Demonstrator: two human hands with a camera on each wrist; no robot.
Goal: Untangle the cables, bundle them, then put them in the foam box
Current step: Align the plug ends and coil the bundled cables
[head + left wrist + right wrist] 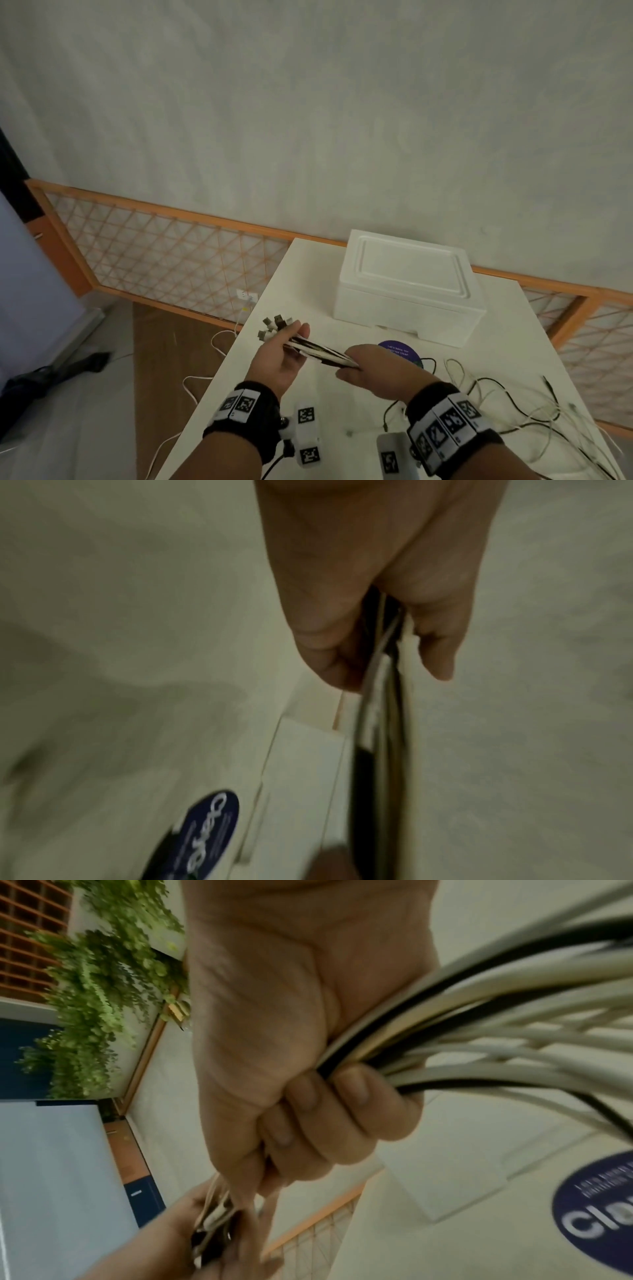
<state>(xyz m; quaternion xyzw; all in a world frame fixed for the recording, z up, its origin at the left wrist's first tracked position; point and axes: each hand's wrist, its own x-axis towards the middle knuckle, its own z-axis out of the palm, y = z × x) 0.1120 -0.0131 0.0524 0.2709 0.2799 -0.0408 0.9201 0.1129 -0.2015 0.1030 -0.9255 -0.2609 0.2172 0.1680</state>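
White and black cables, gathered into one straight bundle (317,351), are stretching between two hands above the white table (308,274). Leftmost, the left hand (279,356) is pinching the bundle just behind its plug ends (274,327), thumb and fingers curled round it. Next, the right hand (370,371) is closing as a fist round the bundle's other part. Beyond them one white foam box (407,291) is sitting with its lid on, contents hidden. Rightmost, loose black and white cable tails (507,401) are trailing over the table, too tangled to count.

Office-like room: white table (308,274), lattice partition (171,253)
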